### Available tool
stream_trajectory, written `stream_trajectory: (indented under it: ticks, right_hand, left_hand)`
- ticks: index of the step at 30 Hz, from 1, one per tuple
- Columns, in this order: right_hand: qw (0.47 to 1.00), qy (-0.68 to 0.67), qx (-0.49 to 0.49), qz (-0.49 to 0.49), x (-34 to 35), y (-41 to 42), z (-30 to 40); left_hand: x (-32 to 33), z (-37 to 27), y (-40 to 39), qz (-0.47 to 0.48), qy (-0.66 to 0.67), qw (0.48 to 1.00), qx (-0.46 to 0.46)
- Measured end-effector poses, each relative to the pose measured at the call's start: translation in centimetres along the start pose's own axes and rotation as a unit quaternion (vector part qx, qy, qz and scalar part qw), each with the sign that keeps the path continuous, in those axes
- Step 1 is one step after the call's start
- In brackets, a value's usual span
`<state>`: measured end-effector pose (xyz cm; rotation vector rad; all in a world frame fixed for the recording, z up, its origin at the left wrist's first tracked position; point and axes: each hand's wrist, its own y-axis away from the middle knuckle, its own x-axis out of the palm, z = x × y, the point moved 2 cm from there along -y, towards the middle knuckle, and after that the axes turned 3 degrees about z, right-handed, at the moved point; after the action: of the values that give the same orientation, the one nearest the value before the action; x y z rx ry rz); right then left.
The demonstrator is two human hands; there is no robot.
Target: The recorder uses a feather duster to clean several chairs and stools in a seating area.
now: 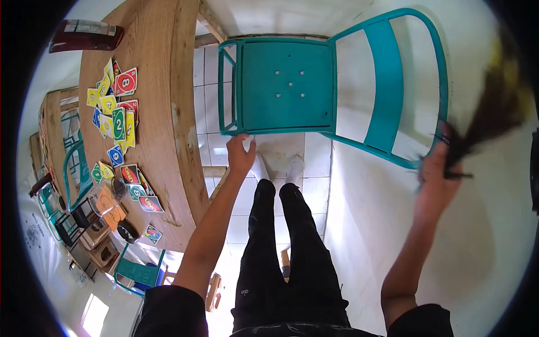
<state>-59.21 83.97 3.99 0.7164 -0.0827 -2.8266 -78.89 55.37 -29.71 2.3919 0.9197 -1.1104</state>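
Before me stands a teal metal chair (290,109) with several small holes in its seat and a curved backrest toward the right. My left hand (241,156) is at the near left corner of the seat, its fingertips at the rim and its thumb held apart. My right hand (440,172) grips a feather duster (490,97), beside the end of the backrest. The duster's dark and yellowish feathers are blurred and point up and right, in front of the pale wall. My fingers hide most of its handle.
Left of the chair runs a wooden table (160,126) with scattered UNO cards (119,122), a dark red bottle (86,36), a clear container (105,198) and a round black object (127,231). A white wall (370,236) borders the right side. Another teal chair (139,271) stands lower left.
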Motion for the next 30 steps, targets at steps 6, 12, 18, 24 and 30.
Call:
stream_trajectory:
  ticks: [6, 12, 18, 24, 30]
  right_hand:
    - [0.997, 0.053, 0.012, -0.057, -3.7, -2.0, -1.8]
    - [0.989, 0.105, 0.097, -0.034, -5.4, -3.0, -7.2]
    - [0.989, 0.107, 0.102, -0.017, -4.7, -2.7, -6.6]
    - [0.991, 0.098, 0.096, 0.008, -4.3, -2.1, -6.2]
    - [0.991, 0.107, 0.085, 0.004, -4.3, -1.8, -6.0]
  left_hand:
    - [1.3, 0.0, -2.6, -0.047, 0.09, 0.973, -0.209]
    - [-0.5, -1.1, -6.7, -0.046, 0.039, 0.984, -0.166]
    - [-0.6, -1.2, -8.1, 0.068, 0.044, 0.962, -0.261]
    - [-1.0, 2.3, -8.3, 0.116, 0.018, 0.958, -0.261]
    - [-0.4, 2.7, -8.3, 0.147, 0.012, 0.947, -0.285]
